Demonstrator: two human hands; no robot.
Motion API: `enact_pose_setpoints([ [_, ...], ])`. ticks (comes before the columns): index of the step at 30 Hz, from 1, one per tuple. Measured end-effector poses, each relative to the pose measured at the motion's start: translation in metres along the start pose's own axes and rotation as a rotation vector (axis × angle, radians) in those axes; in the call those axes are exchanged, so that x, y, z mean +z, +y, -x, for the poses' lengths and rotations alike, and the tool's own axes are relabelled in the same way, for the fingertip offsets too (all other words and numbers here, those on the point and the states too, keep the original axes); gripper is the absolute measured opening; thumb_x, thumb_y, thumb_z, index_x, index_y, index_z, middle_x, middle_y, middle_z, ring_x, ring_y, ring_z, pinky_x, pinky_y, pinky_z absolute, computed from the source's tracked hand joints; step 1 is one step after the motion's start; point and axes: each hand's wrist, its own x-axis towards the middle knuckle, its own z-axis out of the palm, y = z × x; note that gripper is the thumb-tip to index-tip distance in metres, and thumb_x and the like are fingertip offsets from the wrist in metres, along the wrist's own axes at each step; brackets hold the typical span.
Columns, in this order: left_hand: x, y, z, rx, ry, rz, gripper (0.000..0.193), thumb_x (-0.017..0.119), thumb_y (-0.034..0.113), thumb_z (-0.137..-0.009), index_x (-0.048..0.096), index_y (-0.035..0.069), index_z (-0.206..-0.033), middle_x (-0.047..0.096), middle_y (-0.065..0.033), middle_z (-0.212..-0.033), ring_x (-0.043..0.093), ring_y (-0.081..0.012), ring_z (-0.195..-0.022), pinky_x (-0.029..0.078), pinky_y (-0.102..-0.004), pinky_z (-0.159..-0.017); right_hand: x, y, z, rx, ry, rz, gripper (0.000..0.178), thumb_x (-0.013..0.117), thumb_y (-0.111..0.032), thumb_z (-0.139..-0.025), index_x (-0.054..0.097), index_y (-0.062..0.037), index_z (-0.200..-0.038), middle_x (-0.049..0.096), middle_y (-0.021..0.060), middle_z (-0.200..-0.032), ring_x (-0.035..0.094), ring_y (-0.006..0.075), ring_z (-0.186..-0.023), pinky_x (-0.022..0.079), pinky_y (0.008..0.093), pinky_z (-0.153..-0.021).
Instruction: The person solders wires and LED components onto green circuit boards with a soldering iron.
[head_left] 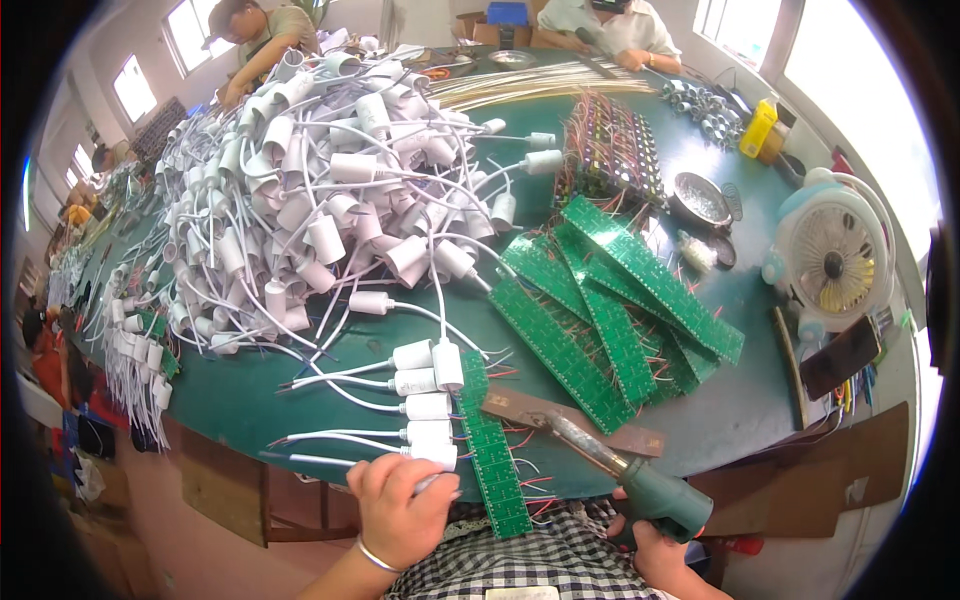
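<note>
My left hand (400, 510), with a bracelet at the wrist, is closed at the near end of a row of white lamp sockets (428, 406). Its fingers wrap round a white socket, mostly hidden under them, whose cable points left. Along the right side of the row lies a narrow green circuit board strip (488, 450) with red and white wires sticking out. My right hand (650, 550) grips a green soldering gun (665, 503) by its handle. The gun's metal barrel points up and left, its front end over a flat brown bar (600, 424) that crosses beside the strip.
A large heap of white corded sockets (300, 200) covers the table's left. More green boards (610, 310) are stacked right of centre, near a metal bowl (700, 198) and a fan (835, 260). Two people (265, 40) work at the far side; a yellow bottle (759, 128) stands right.
</note>
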Motion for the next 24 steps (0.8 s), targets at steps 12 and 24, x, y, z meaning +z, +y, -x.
enact_pose_setpoints([
  [12,0.014,0.011,-0.009,-0.137,-0.15,0.001,0.013,0.067,0.013,-0.066,0.064,0.012,-0.079,0.051,-0.0082,-0.115,0.037,-0.0358,-0.116,0.026,-0.0497,-0.095,-0.009,-0.009,0.015,0.045,-0.075,0.26,0.027,0.073,-0.019,-0.08,0.062,-0.0037,-0.1,0.065,0.0082,-0.091,0.063,0.0212,-0.079,0.05,0.0367,-0.069],
  [24,0.014,-0.012,0.022,-0.005,-0.132,0.086,0.04,0.076,0.013,-0.061,0.062,0.015,-0.099,0.048,-0.0065,-0.11,0.042,-0.0307,-0.101,0.034,-0.0439,-0.087,-0.003,-0.014,0.014,0.122,-0.064,0.167,0.025,0.072,-0.012,-0.079,0.063,-0.0022,-0.101,0.065,0.0092,-0.091,0.064,0.0221,-0.079,0.05,0.0348,-0.069],
])
